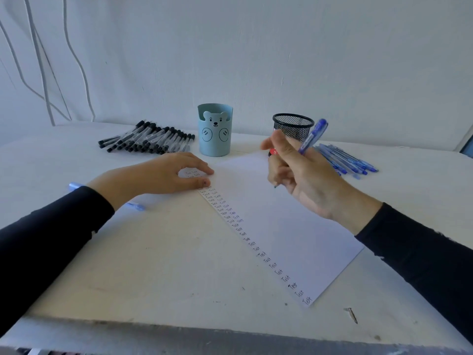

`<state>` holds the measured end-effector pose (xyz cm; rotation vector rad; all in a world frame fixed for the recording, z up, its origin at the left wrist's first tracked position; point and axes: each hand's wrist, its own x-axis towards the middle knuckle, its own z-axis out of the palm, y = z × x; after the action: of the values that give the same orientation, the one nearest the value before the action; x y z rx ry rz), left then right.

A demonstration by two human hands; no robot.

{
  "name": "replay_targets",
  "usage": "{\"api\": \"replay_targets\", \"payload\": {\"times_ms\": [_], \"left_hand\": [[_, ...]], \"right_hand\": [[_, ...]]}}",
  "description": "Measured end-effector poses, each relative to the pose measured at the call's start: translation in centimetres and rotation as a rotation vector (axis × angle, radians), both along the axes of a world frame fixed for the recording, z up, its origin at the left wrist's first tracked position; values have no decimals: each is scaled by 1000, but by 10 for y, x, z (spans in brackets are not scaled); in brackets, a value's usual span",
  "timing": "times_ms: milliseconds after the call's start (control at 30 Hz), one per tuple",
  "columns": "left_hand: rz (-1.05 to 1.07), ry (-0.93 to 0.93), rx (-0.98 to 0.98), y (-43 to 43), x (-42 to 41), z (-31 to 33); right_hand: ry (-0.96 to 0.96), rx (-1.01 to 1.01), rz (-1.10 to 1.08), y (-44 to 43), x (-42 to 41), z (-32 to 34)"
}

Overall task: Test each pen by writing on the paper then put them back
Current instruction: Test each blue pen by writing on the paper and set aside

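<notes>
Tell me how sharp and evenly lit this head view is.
Head view: soft bluish even light, no glare; faint shadow under the left hand; the right hand and blue pen look slightly blurred; the writing on the paper is legible.

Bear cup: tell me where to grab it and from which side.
Wrap the left hand, the nearer one, round the bear cup at mid-height, coming from the front. It stands upright and round, so fingers can curl about it. The black pens lie close on its left and the mesh cup stands to its right, so the front looks freest.
</notes>
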<state>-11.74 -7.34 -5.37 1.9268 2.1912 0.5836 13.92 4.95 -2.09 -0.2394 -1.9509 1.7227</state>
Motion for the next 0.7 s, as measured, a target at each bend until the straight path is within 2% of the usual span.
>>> {"api": "replay_targets", "payload": {"times_ms": [100, 200, 300, 433, 700], "left_hand": [[4, -15, -15, -1, 0, 1], [6, -27, -27, -2, 1, 3], [9, -36, -26, -2, 1, 4], [5, -35, -18, -2, 1, 4], [0, -42, -26, -1, -1, 4]], "right_hand": [[-101, -101, 116, -7, -3, -7], [-274, 87, 44, -13, 0, -10], [-326, 184, 58, -19, -1, -17], [-325, 317, -9, -25, -4, -22], [-270, 357, -117, -28, -9, -32]]}}
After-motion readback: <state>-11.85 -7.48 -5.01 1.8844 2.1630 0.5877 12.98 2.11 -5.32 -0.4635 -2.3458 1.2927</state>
